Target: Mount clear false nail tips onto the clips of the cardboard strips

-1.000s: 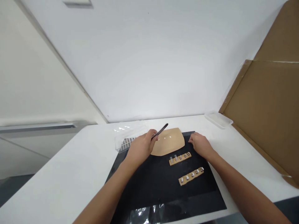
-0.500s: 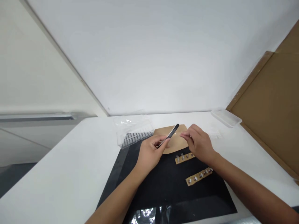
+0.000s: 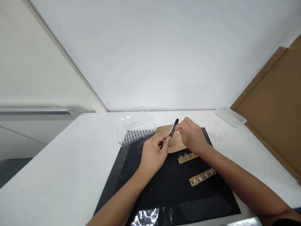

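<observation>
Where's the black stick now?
In the head view, the black stick is in the left hand, right of centre, its upper end by the right hand.

The left forearm (image 3: pixel 122 201) enters at the bottom edge and slants up and to the right; the right forearm (image 3: pixel 240 180) comes in from the lower right corner and slants up and to the left, so the two converge. The left wrist (image 3: pixel 145 175) is nearly straight, and the left hand (image 3: pixel 155 150) has its back turned up, the thumb (image 3: pixel 166 146) pointing forward and the index finger (image 3: pixel 161 137) bent in a pinch. The right hand (image 3: pixel 192 134) lies slightly farther forward, back upward, knuckles bent, the tips of its fingers (image 3: pixel 179 127) gathered in a close pinch pointing left. The two hands are near each other, and both arms are bare.
</observation>
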A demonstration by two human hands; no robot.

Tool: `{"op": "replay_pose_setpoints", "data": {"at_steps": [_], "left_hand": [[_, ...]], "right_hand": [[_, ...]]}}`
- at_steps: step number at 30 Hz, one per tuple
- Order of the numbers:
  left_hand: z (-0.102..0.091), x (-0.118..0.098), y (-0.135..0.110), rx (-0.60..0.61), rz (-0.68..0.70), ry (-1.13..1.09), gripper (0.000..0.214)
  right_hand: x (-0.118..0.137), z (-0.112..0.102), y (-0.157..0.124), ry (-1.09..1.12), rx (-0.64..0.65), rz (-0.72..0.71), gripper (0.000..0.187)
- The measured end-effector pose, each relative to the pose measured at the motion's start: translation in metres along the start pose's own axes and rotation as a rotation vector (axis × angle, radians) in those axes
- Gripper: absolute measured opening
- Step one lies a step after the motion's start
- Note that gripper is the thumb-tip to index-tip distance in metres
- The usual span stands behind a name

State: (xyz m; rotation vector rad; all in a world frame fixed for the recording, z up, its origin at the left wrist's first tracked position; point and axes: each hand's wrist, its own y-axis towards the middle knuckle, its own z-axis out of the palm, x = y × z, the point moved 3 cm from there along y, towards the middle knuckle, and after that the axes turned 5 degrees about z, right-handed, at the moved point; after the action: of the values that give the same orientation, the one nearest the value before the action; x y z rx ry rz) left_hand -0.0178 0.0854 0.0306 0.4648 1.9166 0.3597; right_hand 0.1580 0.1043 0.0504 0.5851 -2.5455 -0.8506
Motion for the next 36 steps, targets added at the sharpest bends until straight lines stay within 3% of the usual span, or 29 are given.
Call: {"op": "replay_pose_setpoints", "data": {"at_steps": [4,8,12,16,21,26,31,36], "left_hand": [[0.002,-0.002,-0.001,-0.017,0.073,0.154,0.023],[0.004,-0.009,-0.003,-0.05,0.147,0.278,0.023],[0.006,-0.013,-0.004,-0.056,0.187,0.281,0.023],[0.004,-0.016,-0.003,-0.098,0.182,0.297,0.029],[0.003,-0.018,-0.003,-0.077,0.201,0.292,0.031],[0.002,-0.017,-0.003,-0.089,0.21,0.305,0.029],[0.005,-0.013,-0.005,-0.068,0.228,0.299,0.026],[0.009,-0.013,-0.006,-0.099,0.233,0.297,0.023]], "right_hand": [[0.003,0.008,-0.003,-0.068,0.071,-0.095,0.028],[-0.004,0.003,0.003,-0.024,0.008,0.014,0.03],[-0.002,0.001,0.005,0.058,0.111,-0.065,0.026],[-0.002,-0.003,0.007,0.114,0.054,0.032,0.027],[-0.002,-0.006,0.007,0.161,0.105,0.029,0.026],[-0.005,-0.01,0.012,0.248,0.008,0.025,0.028],[-0.004,-0.004,0.01,0.167,0.148,-0.032,0.024],[-0.011,-0.007,0.012,0.085,0.013,-0.021,0.028]]}}
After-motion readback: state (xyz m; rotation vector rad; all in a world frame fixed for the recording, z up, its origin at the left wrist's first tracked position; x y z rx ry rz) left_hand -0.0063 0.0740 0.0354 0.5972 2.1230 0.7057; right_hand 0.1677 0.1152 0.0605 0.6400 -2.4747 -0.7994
